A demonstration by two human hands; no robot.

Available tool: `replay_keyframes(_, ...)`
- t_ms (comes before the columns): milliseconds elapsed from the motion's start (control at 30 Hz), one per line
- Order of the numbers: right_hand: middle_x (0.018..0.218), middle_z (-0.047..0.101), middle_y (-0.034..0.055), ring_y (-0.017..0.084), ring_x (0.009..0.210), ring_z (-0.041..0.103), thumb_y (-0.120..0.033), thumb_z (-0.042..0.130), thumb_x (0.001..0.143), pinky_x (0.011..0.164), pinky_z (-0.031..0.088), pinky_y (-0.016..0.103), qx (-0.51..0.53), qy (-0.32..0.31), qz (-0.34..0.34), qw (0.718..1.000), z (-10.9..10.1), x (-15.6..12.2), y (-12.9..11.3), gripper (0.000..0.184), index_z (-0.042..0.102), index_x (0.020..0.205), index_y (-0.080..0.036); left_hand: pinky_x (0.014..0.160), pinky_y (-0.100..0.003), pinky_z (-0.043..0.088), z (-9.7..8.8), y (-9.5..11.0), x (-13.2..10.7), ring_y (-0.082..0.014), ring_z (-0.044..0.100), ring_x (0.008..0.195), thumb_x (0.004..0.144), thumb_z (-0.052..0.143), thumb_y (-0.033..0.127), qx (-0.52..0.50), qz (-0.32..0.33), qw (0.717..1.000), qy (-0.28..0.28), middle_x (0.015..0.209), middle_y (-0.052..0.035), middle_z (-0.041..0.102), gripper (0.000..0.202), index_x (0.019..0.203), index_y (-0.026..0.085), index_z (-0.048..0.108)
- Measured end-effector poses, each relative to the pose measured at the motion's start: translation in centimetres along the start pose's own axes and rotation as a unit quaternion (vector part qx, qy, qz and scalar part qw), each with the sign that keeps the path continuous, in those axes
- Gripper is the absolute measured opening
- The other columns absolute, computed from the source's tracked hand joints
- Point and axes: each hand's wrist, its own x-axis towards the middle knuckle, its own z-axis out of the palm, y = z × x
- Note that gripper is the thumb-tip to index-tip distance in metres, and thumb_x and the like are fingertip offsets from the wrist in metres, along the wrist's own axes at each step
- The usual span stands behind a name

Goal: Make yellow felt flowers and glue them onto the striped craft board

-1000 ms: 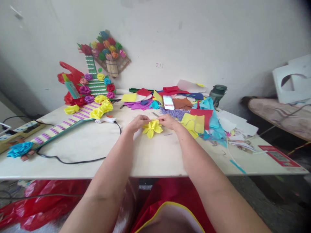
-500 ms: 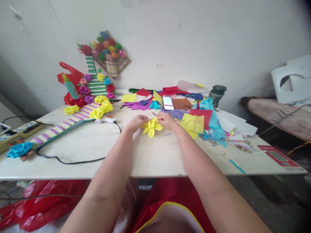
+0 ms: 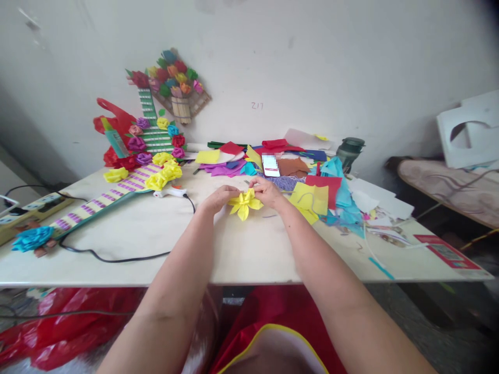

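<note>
A yellow paper flower [image 3: 244, 204] rests on the pale table [image 3: 241, 249] between my two hands. My left hand [image 3: 219, 197] pinches its left side with curled fingers. My right hand [image 3: 266, 190] grips its right side, fingers closed over the petals. Both forearms reach forward from the near table edge. The flower's pointed petals hang down toward me.
A white glue gun [image 3: 170, 193] with a black cord [image 3: 117, 257] lies left of my hands. Paper-flower decorations [image 3: 156, 140] stand at the back left. Coloured paper sheets [image 3: 312, 197], a phone [image 3: 270, 165] and a dark green jar [image 3: 349, 151] crowd the back right. A power strip [image 3: 23, 213] sits far left.
My hands have turned the yellow flower slightly and lifted it a little toward the back of the table. Nothing else on the table has moved.
</note>
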Motion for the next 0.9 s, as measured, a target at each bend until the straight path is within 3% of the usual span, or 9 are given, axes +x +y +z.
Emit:
replay_keyframes(233,0.086,0.058,0.0033,0.012,0.075,0.053,-0.015,0.053,0.068,0.064,0.04,0.024,0.033,-0.003,0.006,0.999,0.26,0.0,0.47,0.014,0.063,0.059,-0.015,0.05,-0.023,0.023,-0.12,-0.09,0.01,-0.0071,0.033,0.05,0.066,0.056,0.039,0.033,0.023,0.999,0.001,0.052,0.0031,0.042,0.028,0.066,0.011,0.058)
replay_keyframes(533,0.08,0.056,0.0021,0.01,0.073,0.051,-0.015,0.05,0.071,0.066,0.04,0.023,0.075,-0.075,0.007,0.994,-0.57,-0.17,0.42,0.016,0.063,0.061,-0.014,0.051,-0.022,0.029,0.09,0.12,0.03,-0.0081,0.039,0.051,0.066,0.057,0.043,0.072,0.036,0.997,-0.005,0.055,0.002,0.046,0.032,0.068,0.011,0.059)
replay_keyframes(733,0.082,0.055,0.0021,0.01,0.073,0.051,-0.018,0.05,0.073,0.068,0.041,0.023,0.036,-0.101,0.002,0.994,-0.43,-0.09,0.89,0.016,0.065,0.069,-0.015,0.053,-0.022,0.031,-0.02,0.04,-0.03,-0.0084,0.041,0.053,0.065,0.058,0.042,0.061,0.035,0.997,-0.019,0.057,0.0018,0.05,0.03,0.069,0.012,0.059)
replay_keyframes(900,0.092,0.056,0.0025,0.011,0.075,0.051,-0.02,0.051,0.073,0.065,0.039,0.022,-0.022,-0.07,0.001,0.997,-0.66,-0.12,0.28,0.017,0.067,0.07,-0.017,0.054,-0.022,0.03,0.02,0.06,0.02,-0.0086,0.041,0.054,0.064,0.06,0.04,0.046,0.031,0.998,-0.012,0.057,0.0018,0.051,0.029,0.071,0.012,0.06)
